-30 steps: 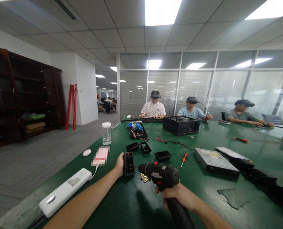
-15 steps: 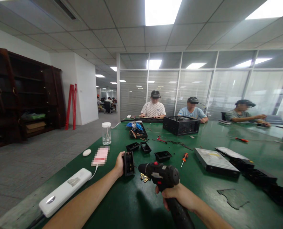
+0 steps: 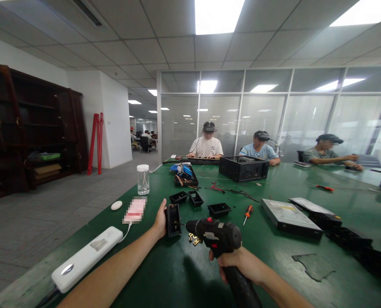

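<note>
My left hand grips a small black plastic box from its left side, thumb pointing up and the other fingers hidden behind it. The box is tipped so its open, hollow face turns toward me, with small brass-coloured bits inside. My right hand is wrapped around the handle of a black cordless drill. The drill points left, and its thin bit ends at or close to the right side of the box; I cannot tell if they touch. Small brass plates lie on the table beneath the chuck.
Beyond the box lie similar black boxes and a screwdriver. An optical drive sits right. To the left are a power strip, a pixelated phone and a clear jar. Several people sit across the green table near a computer case.
My left thumb has lifted off the box's edge and now points up. The box and the drill keep nearly the same place.
</note>
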`<state>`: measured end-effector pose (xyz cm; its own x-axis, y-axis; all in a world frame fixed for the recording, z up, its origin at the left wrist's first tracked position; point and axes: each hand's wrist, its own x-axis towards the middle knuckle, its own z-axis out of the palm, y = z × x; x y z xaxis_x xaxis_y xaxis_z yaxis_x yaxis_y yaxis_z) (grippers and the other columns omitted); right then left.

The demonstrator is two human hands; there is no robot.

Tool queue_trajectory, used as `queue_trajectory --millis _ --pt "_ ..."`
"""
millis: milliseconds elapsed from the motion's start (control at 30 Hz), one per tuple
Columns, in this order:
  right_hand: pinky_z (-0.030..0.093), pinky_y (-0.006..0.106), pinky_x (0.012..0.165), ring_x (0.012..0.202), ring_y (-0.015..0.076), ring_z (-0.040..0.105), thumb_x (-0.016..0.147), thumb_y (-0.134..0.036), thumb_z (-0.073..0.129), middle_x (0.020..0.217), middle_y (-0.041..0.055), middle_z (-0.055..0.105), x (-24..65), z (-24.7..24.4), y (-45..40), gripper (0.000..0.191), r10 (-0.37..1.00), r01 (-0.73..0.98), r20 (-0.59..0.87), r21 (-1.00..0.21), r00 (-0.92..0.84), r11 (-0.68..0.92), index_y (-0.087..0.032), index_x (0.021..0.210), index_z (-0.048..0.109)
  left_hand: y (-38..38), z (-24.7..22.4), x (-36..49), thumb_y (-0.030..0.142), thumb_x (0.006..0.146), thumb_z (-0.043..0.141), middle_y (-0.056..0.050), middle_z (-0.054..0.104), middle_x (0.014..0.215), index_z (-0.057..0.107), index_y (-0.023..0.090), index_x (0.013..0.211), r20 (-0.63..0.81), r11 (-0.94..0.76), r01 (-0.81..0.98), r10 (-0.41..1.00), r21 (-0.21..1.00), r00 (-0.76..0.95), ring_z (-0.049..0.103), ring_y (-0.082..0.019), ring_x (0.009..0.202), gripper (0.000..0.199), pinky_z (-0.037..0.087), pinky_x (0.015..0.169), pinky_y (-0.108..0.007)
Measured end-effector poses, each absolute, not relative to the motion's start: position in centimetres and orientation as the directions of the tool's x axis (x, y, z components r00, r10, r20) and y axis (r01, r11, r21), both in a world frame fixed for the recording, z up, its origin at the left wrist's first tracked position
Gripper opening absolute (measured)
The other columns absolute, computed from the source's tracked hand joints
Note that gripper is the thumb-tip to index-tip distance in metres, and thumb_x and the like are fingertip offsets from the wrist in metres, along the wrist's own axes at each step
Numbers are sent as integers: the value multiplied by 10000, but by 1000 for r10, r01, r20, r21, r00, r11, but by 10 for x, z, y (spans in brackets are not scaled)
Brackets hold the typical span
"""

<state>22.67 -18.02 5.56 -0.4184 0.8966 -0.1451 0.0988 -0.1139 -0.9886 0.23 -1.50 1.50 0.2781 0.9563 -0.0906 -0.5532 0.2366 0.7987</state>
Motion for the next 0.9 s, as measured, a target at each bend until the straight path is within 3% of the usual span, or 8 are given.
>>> queue_trajectory --millis 267,567,900 --pt "373 213 442 426 117 503 594 -212 494 474 1 566 228 52 -177 274 894 81 -128 -991 -429 -103 -113 843 548 -17 16 4 580 661 464 -34 566 530 540 145 715 -166 307 -470 934 828 317 550 -158 480 445 432 474 -268" --pt "360 199 417 408 113 501 582 -208 481 460 6 564 231 48 -178 249 902 36 -128 -992 -412 -124 -113 796 566 -16 14 5 500 671 514 3 554 567 505 180 919 -57 161 -420 966 893 251 557 -152 483 405 431 467 -263" --pt "364 209 419 403 117 497 635 -318 415 479 23 556 246 39 -168 347 893 -146 -189 -952 -409 -269 -92 844 574 -12 14 7 539 643 514 6 539 556 513 163 823 -76 149 -393 978 907 194 539 -140 466 416 431 474 -264"
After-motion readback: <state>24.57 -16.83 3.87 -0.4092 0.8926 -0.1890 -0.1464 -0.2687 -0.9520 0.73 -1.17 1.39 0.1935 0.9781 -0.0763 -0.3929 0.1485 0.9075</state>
